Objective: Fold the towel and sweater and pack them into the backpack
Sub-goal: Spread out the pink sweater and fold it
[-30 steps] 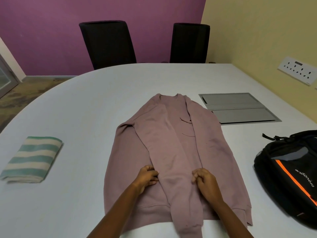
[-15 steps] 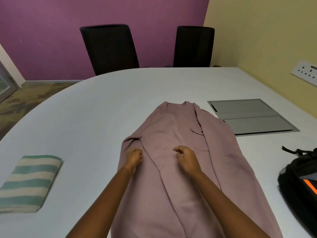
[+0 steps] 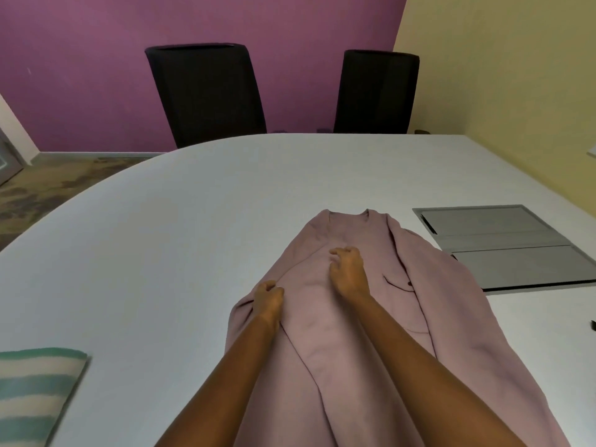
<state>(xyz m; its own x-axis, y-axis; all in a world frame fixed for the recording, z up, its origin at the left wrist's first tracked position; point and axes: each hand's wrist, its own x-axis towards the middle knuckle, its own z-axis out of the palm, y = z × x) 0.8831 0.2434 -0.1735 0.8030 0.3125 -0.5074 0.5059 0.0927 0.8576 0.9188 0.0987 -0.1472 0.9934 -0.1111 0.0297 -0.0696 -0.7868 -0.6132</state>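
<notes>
The pink sweater (image 3: 451,317) lies flat on the white table (image 3: 161,253), collar at the far end, with its left sleeve folded in over the body. My left hand (image 3: 267,296) grips the bunched fabric at the left shoulder fold. My right hand (image 3: 346,272) rests on the upper chest with curled fingers pinching the folded sleeve. The folded green and cream striped towel (image 3: 35,391) lies at the lower left. Of the black backpack, only a small strap tip (image 3: 592,325) shows at the right edge.
A grey cable hatch (image 3: 503,246) is set into the table right of the sweater. Two black chairs (image 3: 206,91) (image 3: 375,91) stand at the far table edge before the purple wall. A yellow wall runs along the right.
Both hands slid up the folded sleeve from the hem toward the shoulder and chest. The view tilted up, so the backpack left the frame and the towel moved to the lower left corner.
</notes>
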